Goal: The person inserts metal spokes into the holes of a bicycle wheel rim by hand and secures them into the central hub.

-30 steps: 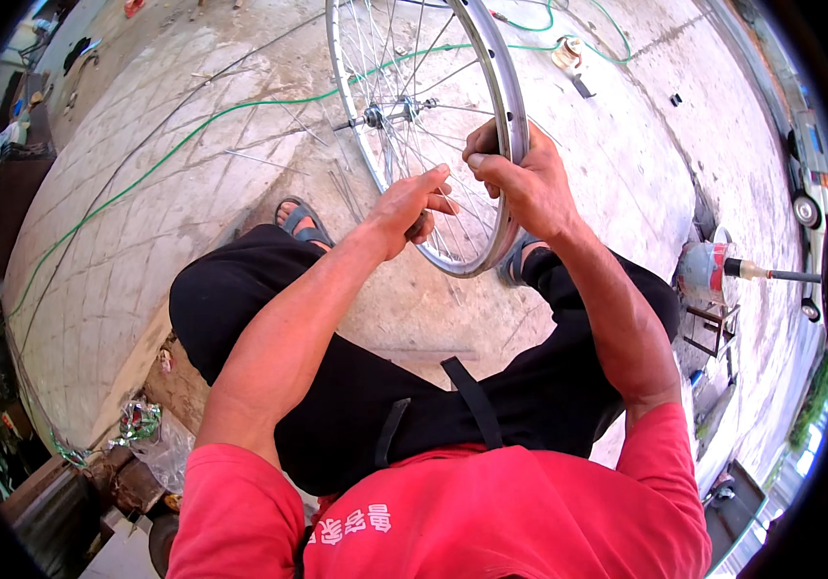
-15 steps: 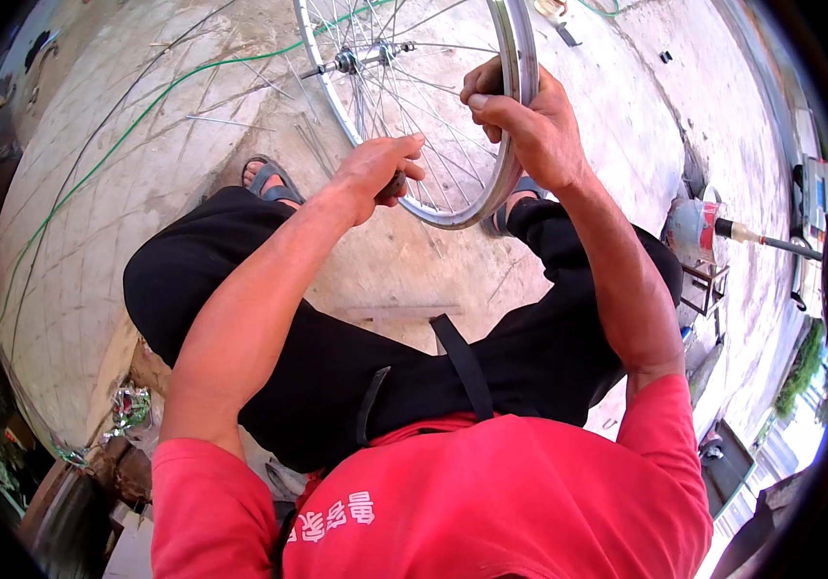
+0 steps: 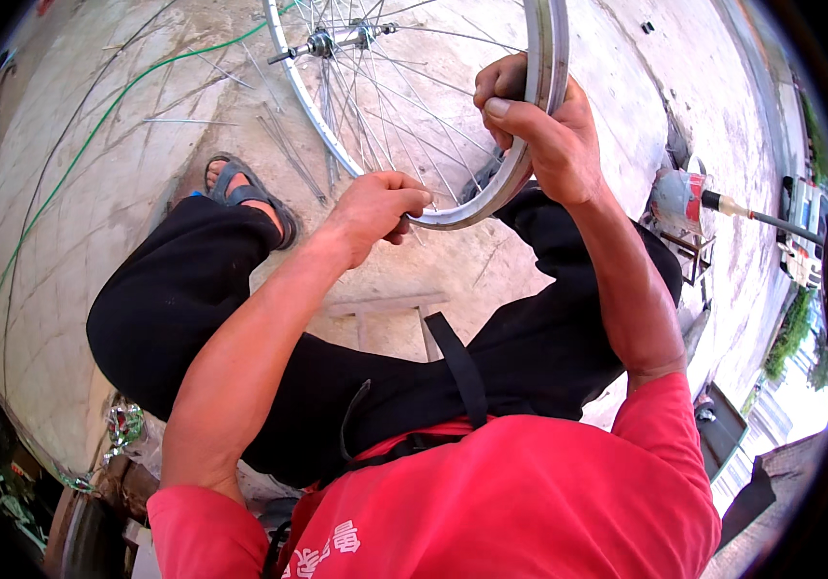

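Observation:
A bicycle wheel point(image 3: 547, 58) with a silver rim and thin spokes stands upright between my feet, its upper part cut off by the picture's edge. Its hub point(image 3: 345, 41) and axle show on the left. My right hand point(image 3: 554, 130) is closed round the rim on the right side, thumb toward the spokes. At the bottom of the rim, my left hand point(image 3: 373, 214) is closed, thumb and forefinger together beside the spokes. A small dark piece shows under its fingers, too hidden to name.
Loose spokes point(image 3: 290, 154) lie on the concrete floor point(image 3: 86, 241) left of the wheel. A green hose point(image 3: 129, 92) and a dark cable curve along the left. On the right, a red and grey bucket point(image 3: 676, 201) with a handled tool rests on a small stand point(image 3: 689, 253).
The wheel appears shifted left at its hub and right at its rim, turned a little. My left hand has come down to the rim's lower edge; my right hand still grips the rim.

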`<act>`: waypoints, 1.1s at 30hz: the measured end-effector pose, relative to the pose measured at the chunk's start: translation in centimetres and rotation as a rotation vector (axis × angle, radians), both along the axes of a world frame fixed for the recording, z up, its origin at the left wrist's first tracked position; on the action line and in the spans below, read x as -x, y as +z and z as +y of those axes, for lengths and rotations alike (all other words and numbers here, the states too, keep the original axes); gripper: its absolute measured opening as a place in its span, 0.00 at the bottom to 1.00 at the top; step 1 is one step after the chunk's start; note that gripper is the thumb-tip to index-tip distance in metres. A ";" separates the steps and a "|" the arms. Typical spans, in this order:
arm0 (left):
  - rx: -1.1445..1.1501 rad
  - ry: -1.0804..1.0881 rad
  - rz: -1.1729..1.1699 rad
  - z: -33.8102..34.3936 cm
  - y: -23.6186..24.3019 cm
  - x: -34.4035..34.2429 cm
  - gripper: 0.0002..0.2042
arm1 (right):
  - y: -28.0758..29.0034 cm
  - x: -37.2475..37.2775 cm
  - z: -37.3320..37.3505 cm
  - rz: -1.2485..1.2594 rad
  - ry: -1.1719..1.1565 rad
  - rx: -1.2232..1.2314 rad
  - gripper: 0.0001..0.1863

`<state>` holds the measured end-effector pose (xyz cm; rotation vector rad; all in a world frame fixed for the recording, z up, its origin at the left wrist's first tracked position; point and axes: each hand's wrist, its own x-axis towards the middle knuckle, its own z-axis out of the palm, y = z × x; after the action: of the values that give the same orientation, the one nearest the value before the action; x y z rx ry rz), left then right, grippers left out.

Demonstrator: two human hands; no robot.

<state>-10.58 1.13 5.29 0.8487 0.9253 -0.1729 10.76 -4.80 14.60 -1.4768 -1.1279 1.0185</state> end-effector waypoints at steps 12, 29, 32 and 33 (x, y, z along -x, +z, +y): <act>-0.111 -0.187 -0.015 -1.2 -0.4 -2.3 0.09 | -0.7 -0.6 -0.4 0.089 -0.046 -0.053 0.06; -0.452 -0.331 -0.051 -1.6 -1.7 -2.9 0.15 | -0.4 0.1 -0.6 -0.034 -0.022 -0.028 0.10; -0.498 -0.337 -0.047 -1.7 -1.7 -3.0 0.14 | -0.3 0.2 -0.5 -0.047 -0.033 -0.021 0.10; -0.520 -0.342 -0.044 -1.6 -1.4 -3.1 0.14 | -0.3 0.2 -0.5 -0.046 -0.034 -0.017 0.10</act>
<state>-7.48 -0.49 3.92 1.4888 0.7863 -0.2109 10.59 -5.30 14.32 -1.5075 -1.1377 0.9544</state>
